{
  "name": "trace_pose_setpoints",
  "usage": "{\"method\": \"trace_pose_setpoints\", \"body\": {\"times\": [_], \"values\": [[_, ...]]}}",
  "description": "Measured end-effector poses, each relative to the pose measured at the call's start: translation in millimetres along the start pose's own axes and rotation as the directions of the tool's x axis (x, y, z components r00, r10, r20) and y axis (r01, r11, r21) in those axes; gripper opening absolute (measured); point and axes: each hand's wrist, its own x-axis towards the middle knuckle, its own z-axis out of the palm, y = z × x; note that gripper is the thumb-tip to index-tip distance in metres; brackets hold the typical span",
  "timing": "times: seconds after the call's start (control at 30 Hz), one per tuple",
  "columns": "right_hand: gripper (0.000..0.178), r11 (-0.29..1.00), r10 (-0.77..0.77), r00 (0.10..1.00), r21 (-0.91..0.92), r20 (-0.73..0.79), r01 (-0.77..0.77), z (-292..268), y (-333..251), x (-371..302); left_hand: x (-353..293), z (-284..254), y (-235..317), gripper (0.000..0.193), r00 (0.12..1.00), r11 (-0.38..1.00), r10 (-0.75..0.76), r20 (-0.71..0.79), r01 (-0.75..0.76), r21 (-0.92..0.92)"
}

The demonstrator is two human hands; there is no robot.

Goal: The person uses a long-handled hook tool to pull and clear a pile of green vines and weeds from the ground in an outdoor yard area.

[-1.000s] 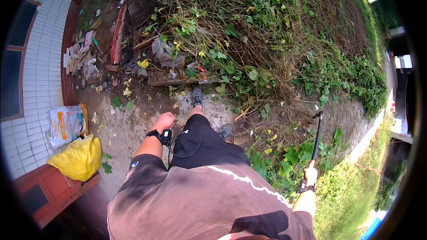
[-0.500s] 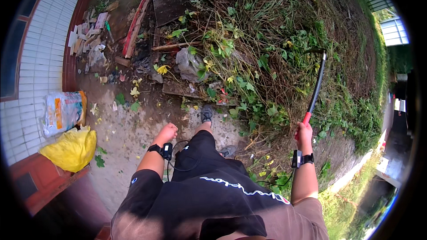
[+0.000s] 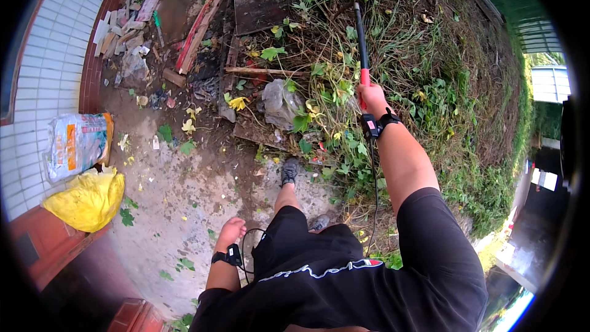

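My right hand (image 3: 370,98) grips the red handle end of a sickle (image 3: 361,37) with a long black shaft. The shaft points away from me over tangled vines (image 3: 405,43), its far end by the vines' left part. Its blade is hard to make out against the dark stems. My left hand (image 3: 232,231) hangs low beside my left leg, fingers curled in, with nothing seen in it. Below the sickle hand, green leaves and yellowed ones spread toward a crumpled clear plastic bag (image 3: 281,104).
Planks with a red edge (image 3: 203,27) and wood scraps (image 3: 123,34) lie at the far left. By the tiled wall (image 3: 58,55) sit a printed plastic sack (image 3: 80,146) and a yellow bag (image 3: 89,200). A dark board (image 3: 261,6) lies beside the vines.
My right arm has swung the sickle forward and to the left, from the right side of the vines toward their middle. My left hand has dropped lower and nearer to me.
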Motion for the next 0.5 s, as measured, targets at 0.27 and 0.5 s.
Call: {"method": "trace_pose_setpoints", "body": {"times": [0.27,0.5], "values": [[0.018,0.974,-0.069,0.998,-0.216,0.007,0.068,66.1,-68.0,95.1,7.1,-1.6,-27.7,0.015,0.986,0.987,-0.069,-0.15,0.045,-0.154],[0.013,0.992,0.124,0.985,-0.033,0.123,-0.121,106.1,-54.2,126.8,-19.2,-2.8,-2.8,0.014,0.975,0.973,0.029,-0.221,-0.079,-0.218]]}}
